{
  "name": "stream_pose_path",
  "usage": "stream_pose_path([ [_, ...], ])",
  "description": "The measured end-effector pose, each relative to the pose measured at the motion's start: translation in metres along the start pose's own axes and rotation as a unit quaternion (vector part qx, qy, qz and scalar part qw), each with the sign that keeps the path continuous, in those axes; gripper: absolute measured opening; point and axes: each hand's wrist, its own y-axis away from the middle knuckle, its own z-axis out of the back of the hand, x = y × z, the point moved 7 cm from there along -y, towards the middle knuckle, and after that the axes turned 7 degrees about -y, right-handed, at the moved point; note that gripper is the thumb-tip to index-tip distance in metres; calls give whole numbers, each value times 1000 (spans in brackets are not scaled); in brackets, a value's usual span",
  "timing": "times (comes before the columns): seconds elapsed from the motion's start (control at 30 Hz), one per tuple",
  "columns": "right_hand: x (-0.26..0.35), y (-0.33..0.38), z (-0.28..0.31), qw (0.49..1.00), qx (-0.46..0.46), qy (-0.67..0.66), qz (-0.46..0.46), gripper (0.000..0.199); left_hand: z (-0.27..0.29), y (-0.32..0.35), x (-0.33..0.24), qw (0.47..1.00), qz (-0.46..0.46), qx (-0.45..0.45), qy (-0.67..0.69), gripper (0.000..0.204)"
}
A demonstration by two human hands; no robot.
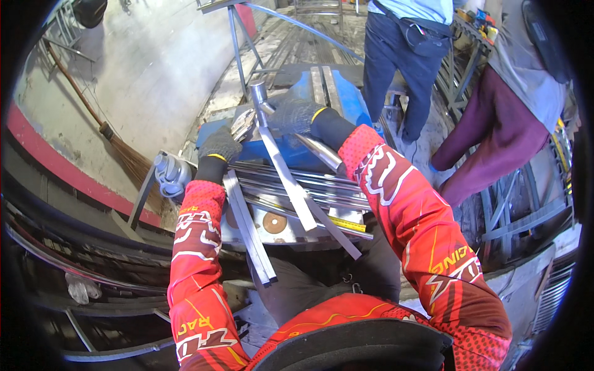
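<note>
Dark grey work gloves cover both my hands. My left hand [221, 146] is closed at the left of the blue bench, beside a crumpled, pale grey piece [244, 125] whose kind is unclear. My right hand [299, 116] reaches across from the right, its fingers closed at a short polished metal tube [258, 94] with a side stub. From below the tube a long flat metal bar [286, 170] slants toward me. Another polished tube [320, 152] lies under my right wrist. Two flat metal strips [247, 226] stick out over the bench's near edge, below my left hand.
Several shiny rods [272, 185] lie across the bench, near a round brown disc [274, 222] and a yellow measuring strip [346, 224]. A grey motor-like machine [172, 174] and a broom [111, 135] stand left. Two people, in blue trousers [396, 68] and maroon trousers [495, 136], stand right.
</note>
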Motion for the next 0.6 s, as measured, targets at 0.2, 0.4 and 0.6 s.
stream_pose_path([
  [0.2, 17, 10, 7, 986, -95, -132, 27, 41, -2, 3, 4, 1000, -9, -10, 10, 47],
  [0.4, 92, -4, 61, 898, -261, 48, 350, 40, 3, 12, -4, 999, 6, 10, 31, 49],
  [0.6, 104, -13, 17, 817, -377, 255, 354, 24, -1, 9, 7, 999, 12, 12, 42, 50],
])
